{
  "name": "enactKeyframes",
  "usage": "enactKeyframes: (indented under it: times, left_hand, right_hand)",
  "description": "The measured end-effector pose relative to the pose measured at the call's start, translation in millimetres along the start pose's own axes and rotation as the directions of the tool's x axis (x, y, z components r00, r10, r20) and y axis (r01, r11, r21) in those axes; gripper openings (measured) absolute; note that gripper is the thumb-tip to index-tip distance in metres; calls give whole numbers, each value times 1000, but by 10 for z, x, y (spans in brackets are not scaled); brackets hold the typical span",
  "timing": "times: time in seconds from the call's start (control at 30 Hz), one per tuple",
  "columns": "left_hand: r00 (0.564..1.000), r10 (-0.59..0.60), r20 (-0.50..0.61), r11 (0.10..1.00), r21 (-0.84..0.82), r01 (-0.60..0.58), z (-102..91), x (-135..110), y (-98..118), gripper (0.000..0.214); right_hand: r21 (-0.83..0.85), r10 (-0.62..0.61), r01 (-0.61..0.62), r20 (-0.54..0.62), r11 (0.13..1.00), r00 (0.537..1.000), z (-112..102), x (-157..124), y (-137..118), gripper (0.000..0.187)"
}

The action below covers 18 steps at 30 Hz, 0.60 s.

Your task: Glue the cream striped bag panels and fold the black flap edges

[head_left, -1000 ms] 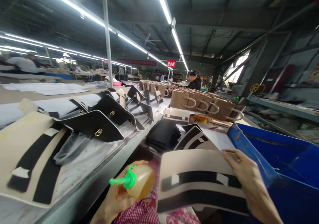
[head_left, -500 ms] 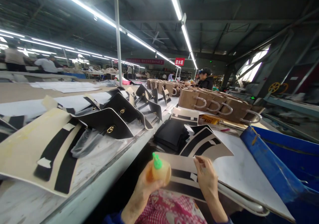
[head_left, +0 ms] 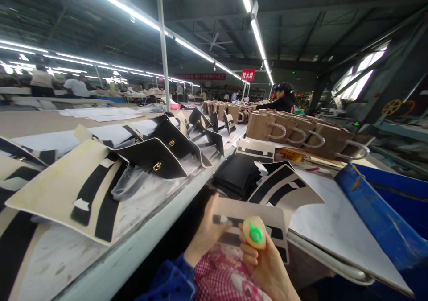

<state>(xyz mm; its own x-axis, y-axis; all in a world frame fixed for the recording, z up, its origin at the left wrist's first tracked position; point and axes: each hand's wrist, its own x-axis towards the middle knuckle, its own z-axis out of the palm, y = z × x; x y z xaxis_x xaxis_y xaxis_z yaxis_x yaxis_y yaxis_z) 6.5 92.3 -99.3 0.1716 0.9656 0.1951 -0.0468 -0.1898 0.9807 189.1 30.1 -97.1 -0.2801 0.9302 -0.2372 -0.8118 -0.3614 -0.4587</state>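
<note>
My left hand (head_left: 205, 230) grips the left edge of a cream panel with black strips (head_left: 267, 220), thumb across its face, just above my lap. My right hand (head_left: 264, 265) is closed round a small yellowish glue bottle with a green cap (head_left: 254, 233), held in front of the panel's lower middle with the cap facing me. A red checked cloth (head_left: 222, 278) lies under both hands.
A long belt (head_left: 147, 229) on the left carries cream panels (head_left: 67, 185) and black flaps with gold clasps (head_left: 157, 160). Ahead lie a stack of black pieces (head_left: 236, 174), another striped panel (head_left: 284, 187) and a white board (head_left: 324, 225). Tan handbags (head_left: 294, 134), a blue bin (head_left: 384, 216) and a worker (head_left: 283, 99) are beyond.
The glue bottle has passed from my left hand to my right. My left hand now holds the panel, which my right hand held before. The view has shifted left.
</note>
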Motion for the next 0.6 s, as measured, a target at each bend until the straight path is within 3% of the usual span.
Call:
enactKeyframes:
  times: [0.07,0.13,0.23,0.37,0.6]
  left_hand:
    - [985,-72,-156,997,30,78,-110,264,-224,80]
    - [971,-150,-188,987,23,157,-171,489,-430,59]
    - [964,-251,-89,968,-32,250,-171,688,-648,36]
    - [949,-307,67,945,-95,313,-98,737,-774,28]
    - [961,-257,101,961,-84,265,-32,704,-847,29]
  right_hand:
    - [41,-33,33,11,999,999,-66,17,-61,44]
    - [68,-55,54,12,996,998,-129,28,-103,43]
    - [83,-59,58,10,995,998,-206,44,-123,40]
    - [75,-57,57,7,996,998,-261,66,-101,40]
    - [68,-53,54,-19,996,998,-330,122,-81,47]
